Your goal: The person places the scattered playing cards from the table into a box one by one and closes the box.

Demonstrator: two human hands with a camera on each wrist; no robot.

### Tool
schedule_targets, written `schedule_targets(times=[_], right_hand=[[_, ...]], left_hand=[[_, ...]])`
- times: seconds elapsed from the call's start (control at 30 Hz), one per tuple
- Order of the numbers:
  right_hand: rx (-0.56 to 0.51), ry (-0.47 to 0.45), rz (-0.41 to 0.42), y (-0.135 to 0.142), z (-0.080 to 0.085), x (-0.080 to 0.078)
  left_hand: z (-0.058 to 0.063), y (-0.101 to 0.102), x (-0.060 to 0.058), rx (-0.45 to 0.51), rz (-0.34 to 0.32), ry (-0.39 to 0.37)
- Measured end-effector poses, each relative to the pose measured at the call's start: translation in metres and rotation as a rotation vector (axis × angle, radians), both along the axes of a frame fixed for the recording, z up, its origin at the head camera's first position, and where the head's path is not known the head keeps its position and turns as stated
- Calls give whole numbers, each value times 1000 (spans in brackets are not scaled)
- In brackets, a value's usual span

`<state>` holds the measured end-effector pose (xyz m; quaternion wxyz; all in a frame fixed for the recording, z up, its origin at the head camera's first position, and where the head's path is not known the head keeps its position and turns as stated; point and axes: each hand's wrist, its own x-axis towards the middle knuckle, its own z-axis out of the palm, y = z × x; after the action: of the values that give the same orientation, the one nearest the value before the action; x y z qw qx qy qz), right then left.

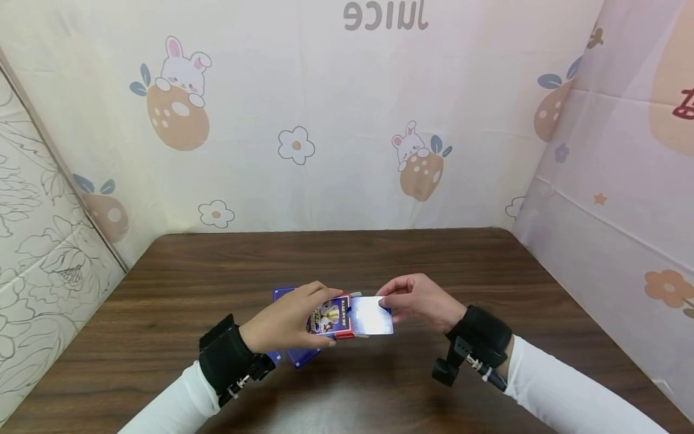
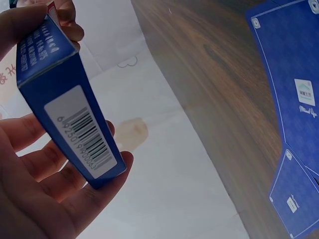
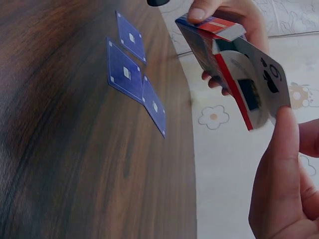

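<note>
- Head: left hand point(image 1: 293, 316) holds one blue card box point(image 1: 331, 316) above the table point(image 1: 379, 386); right hand point(image 1: 423, 301) pinches one card point(image 1: 371, 314) sticking out.
- Left wrist: the box's barcode point(image 2: 84, 132) starts "6 925".
- Right wrist: the card says 6 or 9; three blue cards point(image 3: 122, 69) lie down.

We see a blue box point(image 1: 329, 316) held up, its open mouth facing right and edged in red, a barcode on its side. A card point(image 1: 371, 315), printed black on its face, sticks partway out. Below, we see three blue cards point(image 3: 124, 72) lying flat, backs up, two touching.
</note>
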<state>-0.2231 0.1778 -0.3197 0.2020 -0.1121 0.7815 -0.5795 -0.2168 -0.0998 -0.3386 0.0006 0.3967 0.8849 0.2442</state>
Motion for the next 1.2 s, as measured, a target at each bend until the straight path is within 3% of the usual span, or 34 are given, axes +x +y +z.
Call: schedule_targets(times=[0.23,0.4,0.63,1.03,1.2], right_hand=[[27,-13,-55,-14,0,-1],[30,7,-37,-23,1,-2],[-7,30,-1,-31,3,-4],[-164,65,-92,-33,13,-4],[-139,95,-111,-35,9,-5]], left_hand=[[1,0,1,10,-3,0],[2,0,1,14,-6,-10],[2,-1,3,36,-6,-21],[-4,-13,5,113,32,-102],[-3,-17,6,173,32,-131]])
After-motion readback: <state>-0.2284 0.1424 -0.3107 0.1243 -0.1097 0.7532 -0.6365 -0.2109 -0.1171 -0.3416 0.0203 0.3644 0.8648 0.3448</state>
